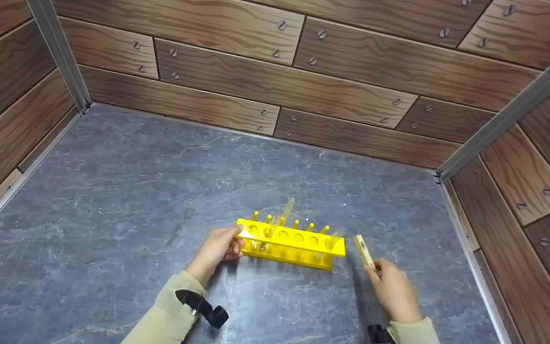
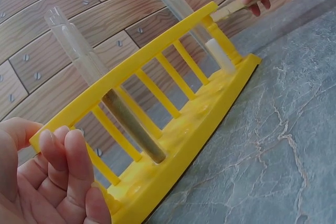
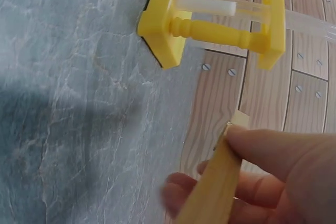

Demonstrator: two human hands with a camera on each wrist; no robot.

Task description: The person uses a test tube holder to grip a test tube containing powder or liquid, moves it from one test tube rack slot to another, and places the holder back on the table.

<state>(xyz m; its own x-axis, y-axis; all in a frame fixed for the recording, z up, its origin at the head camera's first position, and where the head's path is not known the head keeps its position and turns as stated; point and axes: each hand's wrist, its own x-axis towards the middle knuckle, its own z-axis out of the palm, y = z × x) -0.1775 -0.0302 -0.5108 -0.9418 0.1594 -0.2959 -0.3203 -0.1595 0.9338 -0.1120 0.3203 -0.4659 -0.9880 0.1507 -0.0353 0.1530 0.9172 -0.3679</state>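
My left hand (image 1: pixel 217 248) grips the left end of a yellow test tube rack (image 1: pixel 289 244), which stands on the grey surface. One glass test tube (image 2: pixel 131 124) leans in a hole toward that end, with dark brownish matter in its lower part. Another test tube (image 3: pixel 304 23) sits in the hole at the right end and has white matter (image 3: pixel 207 6) at its bottom. To the right of the rack, my right hand (image 1: pixel 394 289) pinches a wooden test tube holder (image 1: pixel 362 249). Its tip is apart from the rack and the tubes.
A marbled grey tabletop (image 1: pixel 160 186) lies under everything. Wood-patterned panels (image 1: pixel 237 62) close it in at the back and both sides, with metal corner posts (image 1: pixel 58 52) between them. Short yellow pegs (image 1: pixel 311 226) stick up along the rack's rear edge.
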